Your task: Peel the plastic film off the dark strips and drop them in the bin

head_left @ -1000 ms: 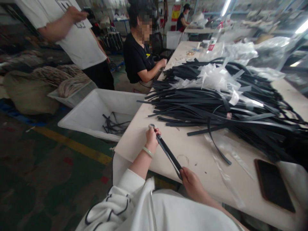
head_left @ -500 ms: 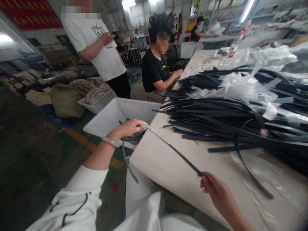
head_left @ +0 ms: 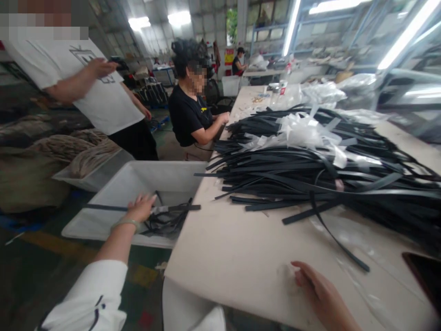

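My left hand (head_left: 140, 209) is over the white plastic bin (head_left: 120, 184), its fingers spread. A flat black strip (head_left: 106, 208) runs level beneath that hand and sticks out on both sides, its right end near the table edge. It looks loose under the fingers. More dark strips (head_left: 165, 225) lie inside the bin. Low over the beige table (head_left: 227, 257), my right hand (head_left: 315, 287) has its index finger out and the other fingers loosely bent and blurred. No strip shows in it. A pale blur by its fingertips cannot be made out.
A large pile of black strips (head_left: 275, 170) covers the table's far part, with white plastic ties (head_left: 303, 131) on top. A dark flat object (head_left: 422, 276) lies at right. One person (head_left: 189, 110) sits beyond the bin; another (head_left: 99, 92) stands at left by a rope-filled bin (head_left: 93, 170).
The strip has left my right hand and now lies level under my left hand over the bin. My left hand has moved left and down and its fingers have spread. The view has turned right.
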The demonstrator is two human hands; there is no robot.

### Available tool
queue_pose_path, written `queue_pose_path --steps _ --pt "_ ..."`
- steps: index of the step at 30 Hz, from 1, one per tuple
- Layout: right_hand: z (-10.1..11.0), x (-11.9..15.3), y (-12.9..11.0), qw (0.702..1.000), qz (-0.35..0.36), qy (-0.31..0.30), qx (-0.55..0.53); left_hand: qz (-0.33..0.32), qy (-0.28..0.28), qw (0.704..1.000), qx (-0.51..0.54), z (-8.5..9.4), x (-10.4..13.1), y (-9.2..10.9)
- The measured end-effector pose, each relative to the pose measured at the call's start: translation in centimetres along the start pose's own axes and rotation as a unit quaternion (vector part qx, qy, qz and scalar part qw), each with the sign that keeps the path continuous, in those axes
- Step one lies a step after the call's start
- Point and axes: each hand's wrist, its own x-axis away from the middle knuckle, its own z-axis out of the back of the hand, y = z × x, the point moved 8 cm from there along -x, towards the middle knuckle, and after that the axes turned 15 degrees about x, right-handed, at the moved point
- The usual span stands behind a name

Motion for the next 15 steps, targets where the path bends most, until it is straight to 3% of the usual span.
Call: queue_pose_path --steps 4,7,9,12,15 --pt "2.6 0.5 2.7 0.995 -0.035 0.018 0.088 -0.078 -0.038 0.996 0.028 -8.4 1.1 4.3" --pt "5.1 0.1 4.5 0.979 -0.077 0.022 0.185 -0.101 -0.061 0.991 0.067 -11.7 1.8 6.7" --pt "6.8 0.0 5.7 0.964 -0.109 0.020 0.241 -0.094 -0.034 0.992 0.080 -11.8 2.5 7.1" --pt "8.4 0.8 7.3 0.942 -0.142 0.009 0.303 -0.117 0.047 0.988 0.087 -10.0 4.9 8.1" --pt "8.5 2.4 8.7 0.920 -0.171 -0.024 0.351 -0.157 0.106 0.974 0.125 -8.8 9.6 11.9"
